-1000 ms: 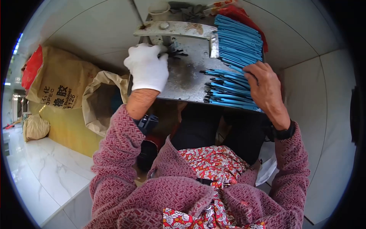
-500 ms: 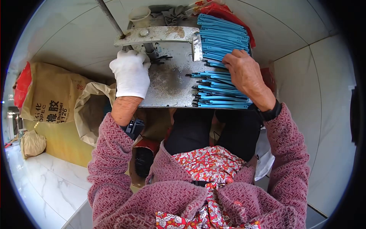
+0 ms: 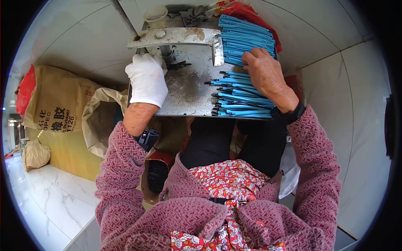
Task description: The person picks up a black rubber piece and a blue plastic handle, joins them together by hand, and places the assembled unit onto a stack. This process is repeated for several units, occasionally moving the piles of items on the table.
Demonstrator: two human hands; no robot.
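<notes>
Two hands work over the metal bench (image 3: 188, 94), and I take that plate as my landmark; my left hand (image 3: 147, 79), in a white glove, lies at its left edge with the fingers curled together, knuckles up, just beside a small black part (image 3: 178, 65) that sits under the lever arm (image 3: 173, 37); whether the glove pinches anything I cannot tell. My right hand (image 3: 263, 71) is bare, flat and loosely spread on the right half of the bench, fingertips touching the blue strips (image 3: 243, 98); these lie in a fanned row along the bench's right side, black tips pointing toward its middle. A denser stack of blue strips (image 3: 249, 37) rests at the far right corner of the bench, just beyond my right hand, against the end of the lever arm. Off the bench's left edge an open paper sack (image 3: 102, 121) stands on the floor; further left sits a printed brown sack (image 3: 56, 104). A white cup (image 3: 155, 14) stands at the bench's far edge.
</notes>
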